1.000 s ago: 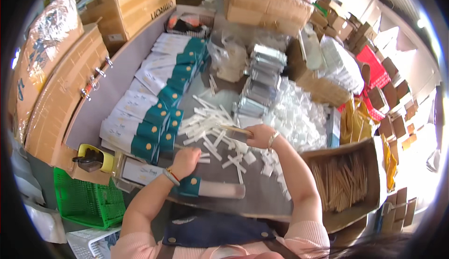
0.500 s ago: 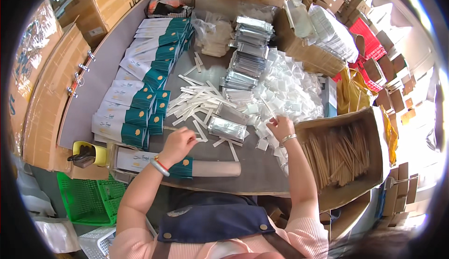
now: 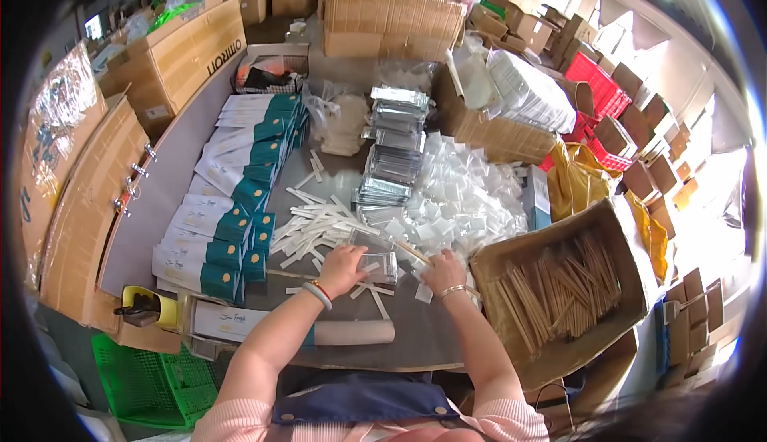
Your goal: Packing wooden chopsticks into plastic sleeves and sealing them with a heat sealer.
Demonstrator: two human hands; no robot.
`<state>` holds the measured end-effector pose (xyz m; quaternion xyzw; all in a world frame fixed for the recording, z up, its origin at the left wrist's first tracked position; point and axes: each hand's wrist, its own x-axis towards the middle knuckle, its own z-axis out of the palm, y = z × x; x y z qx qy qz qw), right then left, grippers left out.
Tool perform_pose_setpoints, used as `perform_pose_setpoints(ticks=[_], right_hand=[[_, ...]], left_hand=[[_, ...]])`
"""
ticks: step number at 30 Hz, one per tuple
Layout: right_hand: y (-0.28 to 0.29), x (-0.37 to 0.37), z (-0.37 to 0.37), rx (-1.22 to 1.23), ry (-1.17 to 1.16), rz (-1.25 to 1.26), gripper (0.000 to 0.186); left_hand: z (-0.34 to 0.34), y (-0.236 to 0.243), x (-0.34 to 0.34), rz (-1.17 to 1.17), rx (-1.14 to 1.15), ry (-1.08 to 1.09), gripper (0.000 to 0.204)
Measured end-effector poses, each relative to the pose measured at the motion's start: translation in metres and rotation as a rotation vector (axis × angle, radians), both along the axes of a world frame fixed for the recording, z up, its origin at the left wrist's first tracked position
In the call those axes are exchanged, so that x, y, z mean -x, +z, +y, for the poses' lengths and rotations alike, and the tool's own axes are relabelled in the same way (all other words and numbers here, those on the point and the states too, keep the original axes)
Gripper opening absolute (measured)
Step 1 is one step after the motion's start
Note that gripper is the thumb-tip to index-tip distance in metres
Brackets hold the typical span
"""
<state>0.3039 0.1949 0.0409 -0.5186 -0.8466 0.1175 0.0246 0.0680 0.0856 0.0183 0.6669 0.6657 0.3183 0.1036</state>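
Observation:
My left hand (image 3: 343, 269) is at the left end of a small stack of silver foil packets (image 3: 383, 269), its thumb and forefinger apart. Above that stack lies a clear packet (image 3: 371, 242), close to the fingertips. To the right, my right hand (image 3: 445, 274) is closed on a thin brown stick (image 3: 413, 251) that points up and left toward the packets. Loose white strips (image 3: 323, 226) are heaped beyond my left hand. Small clear-and-white sachets (image 3: 459, 194) form a large pile beyond my right hand.
An open carton (image 3: 499, 298) of brown sticks stands at right. A long row of foil packets (image 3: 391, 158) runs away from me. White-and-teal printed pouches (image 3: 212, 214) overlap at left. In front lie a tray of pouches (image 3: 228, 320), a yellow cup (image 3: 164, 306) and a green basket (image 3: 148, 382).
My left hand has moved right, to the foil packets. My right hand has come down and left; the stick in it now slants left. The view has tilted up.

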Motion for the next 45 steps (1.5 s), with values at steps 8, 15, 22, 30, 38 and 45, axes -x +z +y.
perform_pose_setpoints(ticks=[8,15,22,30,38,45], right_hand=[[-0.007,-0.004,-0.005,-0.086,0.04,0.009,0.028],[0.01,-0.009,-0.024,-0.304,0.107,0.207,0.017],[0.026,0.014,-0.11,0.371,0.021,0.595,0.017],[-0.011,0.029,-0.146,0.298,0.045,0.247,0.035],[0.01,-0.001,-0.129,0.64,0.056,0.561,0.026],[0.027,-0.003,-0.118,1.528,0.163,0.765,0.036]], left_hand=[[-0.001,0.012,-0.009,0.151,-0.106,0.141,0.038],[-0.017,-0.015,0.0,-0.167,-0.124,-0.01,0.031],[-0.073,0.04,0.025,-0.394,-0.063,0.159,0.026],[-0.124,0.021,0.029,-0.492,0.115,0.244,0.025],[-0.143,0.014,-0.02,0.088,0.043,-0.091,0.03],[-0.131,0.045,-0.023,-0.286,-0.016,0.044,0.041]])
